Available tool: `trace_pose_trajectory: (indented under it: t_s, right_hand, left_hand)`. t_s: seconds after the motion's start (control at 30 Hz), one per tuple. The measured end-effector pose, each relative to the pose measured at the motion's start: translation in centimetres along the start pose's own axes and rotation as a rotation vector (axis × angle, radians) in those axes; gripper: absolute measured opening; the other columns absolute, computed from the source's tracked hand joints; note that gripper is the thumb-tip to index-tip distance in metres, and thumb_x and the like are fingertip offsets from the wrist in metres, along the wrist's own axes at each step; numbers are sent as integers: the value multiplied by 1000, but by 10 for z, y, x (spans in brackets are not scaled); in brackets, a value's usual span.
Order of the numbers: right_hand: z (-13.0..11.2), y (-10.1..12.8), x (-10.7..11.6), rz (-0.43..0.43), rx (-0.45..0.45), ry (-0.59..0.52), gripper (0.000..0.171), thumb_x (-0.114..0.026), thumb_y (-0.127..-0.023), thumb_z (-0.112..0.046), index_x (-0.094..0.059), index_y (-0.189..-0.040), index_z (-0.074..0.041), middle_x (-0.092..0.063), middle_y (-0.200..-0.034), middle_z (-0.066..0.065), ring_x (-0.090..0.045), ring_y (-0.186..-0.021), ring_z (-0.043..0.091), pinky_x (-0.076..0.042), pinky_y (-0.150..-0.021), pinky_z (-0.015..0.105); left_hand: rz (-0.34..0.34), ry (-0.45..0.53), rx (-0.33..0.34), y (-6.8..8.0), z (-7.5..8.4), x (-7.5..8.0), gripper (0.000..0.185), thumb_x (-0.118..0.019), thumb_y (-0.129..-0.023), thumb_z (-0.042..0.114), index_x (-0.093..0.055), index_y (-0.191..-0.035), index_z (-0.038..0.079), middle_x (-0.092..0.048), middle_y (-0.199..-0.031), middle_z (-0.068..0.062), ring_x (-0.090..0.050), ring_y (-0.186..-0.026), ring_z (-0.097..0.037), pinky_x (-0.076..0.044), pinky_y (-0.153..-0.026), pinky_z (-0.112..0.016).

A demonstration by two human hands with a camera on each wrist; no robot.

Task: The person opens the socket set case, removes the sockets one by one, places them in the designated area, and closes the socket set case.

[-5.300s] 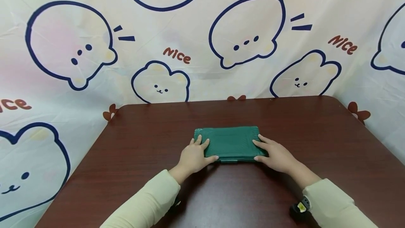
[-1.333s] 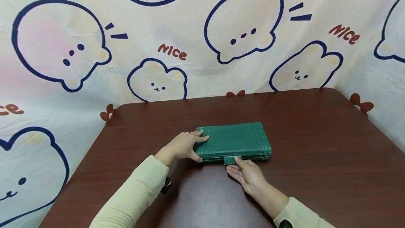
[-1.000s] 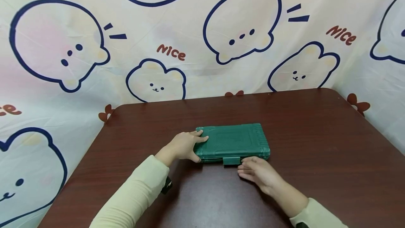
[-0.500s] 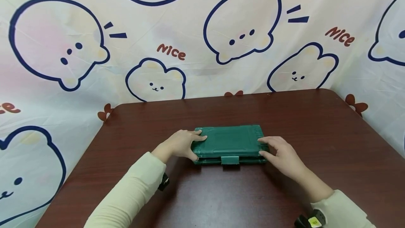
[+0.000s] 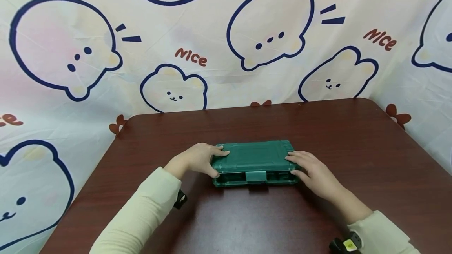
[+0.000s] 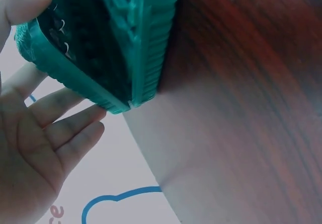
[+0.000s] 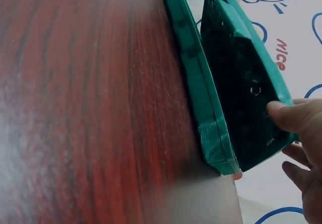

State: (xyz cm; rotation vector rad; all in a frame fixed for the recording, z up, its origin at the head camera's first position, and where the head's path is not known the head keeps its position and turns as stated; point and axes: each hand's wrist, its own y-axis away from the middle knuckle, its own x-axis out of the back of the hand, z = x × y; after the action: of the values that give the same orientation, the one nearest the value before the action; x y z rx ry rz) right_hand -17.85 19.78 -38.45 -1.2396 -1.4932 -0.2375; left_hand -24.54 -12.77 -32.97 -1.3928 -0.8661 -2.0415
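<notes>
A green plastic case (image 5: 254,158) sits on the table, its lid raised part way at the front. My left hand (image 5: 197,158) holds the lid's left end, thumb at the front edge and fingers on top. At the right end, my right hand (image 5: 316,171) grips the lid; in the right wrist view its thumb (image 7: 283,114) presses inside the rim. A latch tab (image 5: 256,176) hangs from the middle of the lid's front. The bottom half (image 7: 201,83) rests on the wood. Inside it is dark, with small shiny curved bits visible, and the contents are mostly hidden.
The dark reddish-brown table (image 5: 229,222) runs back to a pale cloth backdrop (image 5: 219,30) printed with bear outlines. A dark band with a yellow label (image 5: 349,245) is on the right wrist.
My right hand went from the front latch, now loose, to the case's right end. The lid has since risen, widening the front gap. My left hand stayed at the left end.
</notes>
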Motion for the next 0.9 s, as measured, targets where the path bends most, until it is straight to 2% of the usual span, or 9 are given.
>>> trace_pose_trajectory:
  t_s: [0.2,0.37,0.47,0.5,0.57,0.6,0.77,0.9]
  right_hand:
    - [0,-2,-1,79,34,-37,40,-65,-73,0,-56,-112,-4,-52,-115,11,-42,-109,28,-37,-82,44]
    - [-1,-8,-1,111,10,-89,36,-61,-76,3,-55,-112,-3,-52,-113,11,-41,-107,26,-37,-80,44]
    - [-2,-13,-1,119,-20,-111,34,-58,-79,2,-54,-112,-3,-52,-113,10,-41,-105,25,-38,-79,44]
    - [-3,-15,0,120,-33,-121,33,-57,-80,1,-54,-112,-3,-52,-113,11,-41,-105,25,-38,-78,44]
    - [-3,-19,2,115,-67,-141,31,-55,-82,-1,-54,-113,-4,-52,-113,11,-41,-105,26,-39,-77,44]
    - [-3,-22,3,107,-85,-152,30,-54,-84,-2,-54,-113,-4,-51,-113,11,-41,-105,26,-39,-77,45]
    - [-3,-34,12,45,-158,-181,26,-48,-89,-11,-53,-114,-7,-51,-114,13,-42,-105,27,-38,-78,46]
    - [-1,-42,18,11,-197,-180,26,-46,-90,-13,-53,-115,-8,-52,-113,12,-44,-102,26,-39,-77,45]
  left_hand:
    - [-30,94,31,8,3,8,59,-64,-71,27,-46,-127,23,-37,-133,0,-28,-45,-8,-29,-47,-24]
    - [-14,156,3,12,0,7,56,-57,-75,25,-43,-129,19,-35,-134,-2,-31,-47,-8,-32,-50,-25]
    - [22,181,-19,16,-4,6,56,-56,-78,28,-41,-131,17,-37,-133,-2,-49,-73,-9,-41,-69,-30]
    - [36,194,-21,17,-5,5,57,-57,-78,29,-40,-131,17,-37,-132,-2,-50,-86,-11,-40,-77,-33]
    - [71,213,-21,21,-6,3,58,-57,-79,31,-39,-132,16,-39,-131,-1,-41,-109,-14,-35,-88,-37]
    - [93,224,-22,23,-7,3,59,-58,-79,32,-38,-132,15,-39,-131,-1,-39,-114,-16,-34,-90,-40]
    - [190,289,26,33,-15,-5,61,-57,-81,33,-33,-134,13,-40,-130,-4,-39,-116,-19,-36,-88,-42]
    - [220,339,74,42,-22,-13,64,-57,-82,36,-33,-133,7,-40,-129,-9,-40,-115,-23,-36,-87,-42]
